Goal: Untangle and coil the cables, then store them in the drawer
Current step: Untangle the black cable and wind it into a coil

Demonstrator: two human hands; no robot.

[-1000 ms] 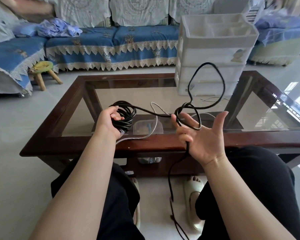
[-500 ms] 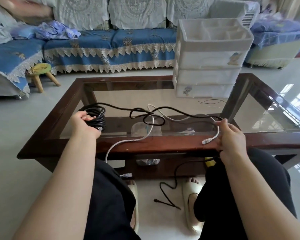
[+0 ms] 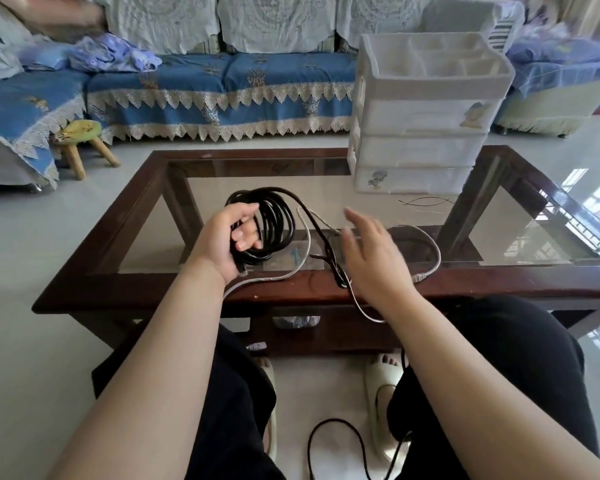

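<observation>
Coiling of the black cable point(image 3: 274, 223), mid-step, above a glass-topped coffee table point(image 3: 125, 216). Left hand point(image 3: 229, 242) raised over the near left part of the glass, fingers point(image 3: 245, 237) curled through a bundle of several black loops and closed on it; plug end just visible below the heel of the palm. From the top of the bundle, a free black run down and to the right, across the wooden front rail, passing under the right hand point(image 3: 374, 258). Right hand blurred, fingers extended and spread, palm turned toward the cable; contact with the black run uncertain, no firm grip apparent. Remaining black slack off the table edge, a loop on the floor point(image 3: 329, 441) between the slippers. White cable point(image 3: 433, 247) loose on the glass, crossing the black run near the front rail, connector point(image 3: 420, 277) just beside the right wrist, other end hanging over the front edge; not yet coiled. White drawer unit point(image 3: 423, 119) at the far right of the table, all drawers shut, well apart from both hands.

Judged stage: early to middle; one cable partly wound, none stored. Next move, by judgement: right hand to close on the free black run, free of the white crossing, then to lay another loop into the left-hand bundle.
</observation>
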